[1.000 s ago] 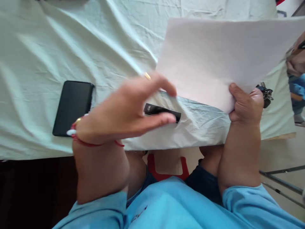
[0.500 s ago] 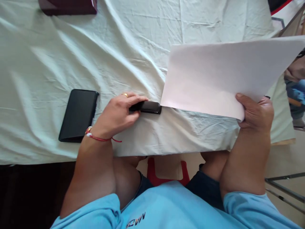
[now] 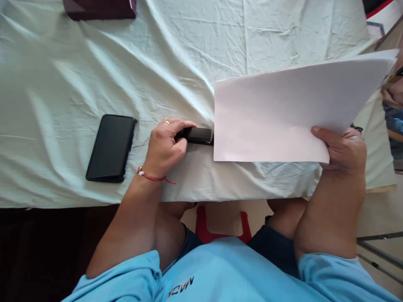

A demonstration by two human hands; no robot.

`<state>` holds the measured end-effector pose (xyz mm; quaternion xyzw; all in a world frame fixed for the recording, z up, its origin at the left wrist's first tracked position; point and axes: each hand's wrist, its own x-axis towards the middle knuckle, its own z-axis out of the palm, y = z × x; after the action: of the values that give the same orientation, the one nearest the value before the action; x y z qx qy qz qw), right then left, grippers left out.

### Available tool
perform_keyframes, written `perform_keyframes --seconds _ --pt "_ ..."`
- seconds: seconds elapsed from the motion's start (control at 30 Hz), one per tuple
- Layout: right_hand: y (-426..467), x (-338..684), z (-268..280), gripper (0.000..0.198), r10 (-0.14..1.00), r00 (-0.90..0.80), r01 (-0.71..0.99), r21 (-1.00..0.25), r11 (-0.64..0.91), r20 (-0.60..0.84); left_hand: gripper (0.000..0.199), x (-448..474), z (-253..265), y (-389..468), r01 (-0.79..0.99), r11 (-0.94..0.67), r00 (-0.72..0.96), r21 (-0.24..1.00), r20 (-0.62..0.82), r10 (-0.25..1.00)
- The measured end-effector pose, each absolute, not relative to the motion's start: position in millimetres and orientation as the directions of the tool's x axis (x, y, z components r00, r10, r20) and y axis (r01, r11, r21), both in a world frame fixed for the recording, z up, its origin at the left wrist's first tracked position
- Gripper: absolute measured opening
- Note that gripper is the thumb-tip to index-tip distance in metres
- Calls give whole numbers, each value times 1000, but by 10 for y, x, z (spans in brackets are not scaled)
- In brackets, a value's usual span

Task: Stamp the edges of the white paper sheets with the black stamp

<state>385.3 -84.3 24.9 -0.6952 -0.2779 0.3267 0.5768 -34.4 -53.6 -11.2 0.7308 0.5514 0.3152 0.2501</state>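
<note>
My left hand (image 3: pixel 166 147) is closed round the back part of a black stapler (image 3: pixel 199 135), which lies on the cloth with its front end pointing right. Thumb and fingers grip it from both sides. In my right hand (image 3: pixel 344 149) are white paper sheets (image 3: pixel 270 117), pinched at their lower right, thumb on top. The sheets' left edge meets the stapler's front end and hides its tip. I cannot tell whether the edge sits between the jaws or over them. The far right of the sheets bends upward.
A black smartphone (image 3: pixel 111 149) lies left of my left hand. At the far left stands a dark maroon box-like object (image 3: pixel 100 9). A pale cloth (image 3: pixel 176 50) with wrinkles covers the table. A red stool (image 3: pixel 201 226) shows below its edge. Part of another person (image 3: pixel 393 94) is at the right.
The sheets have turned, so their left edge runs straighter and their near left corner sits closer to me. They now cover the stapler's tip. My left hand keeps its grip.
</note>
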Motion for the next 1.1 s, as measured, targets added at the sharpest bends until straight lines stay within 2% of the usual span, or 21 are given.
perform_keyframes --seconds 0.3,0.53,0.73,0.93,1.1 --pt "-793 3827 191 40 756 643 -39 -991 -129 -124 50 -292 -162 -539 606 -282 212 744 190 959" --pt "-791 3873 122 39 776 624 1 -993 -122 -94 41 -249 -168 -541 627 -366 278 687 241 930" --pt "-778 3907 85 45 782 618 5 -995 -101 -76 36 -254 -257 -514 702 -324 280 635 172 944" --pt "-733 3876 26 48 759 647 81 -984 -157 -67 37 -255 -61 -496 625 -308 377 717 69 924" --pt "-681 3901 -9 41 748 659 97 -995 24 83 43 -168 102 -554 545 -289 511 787 -39 859"
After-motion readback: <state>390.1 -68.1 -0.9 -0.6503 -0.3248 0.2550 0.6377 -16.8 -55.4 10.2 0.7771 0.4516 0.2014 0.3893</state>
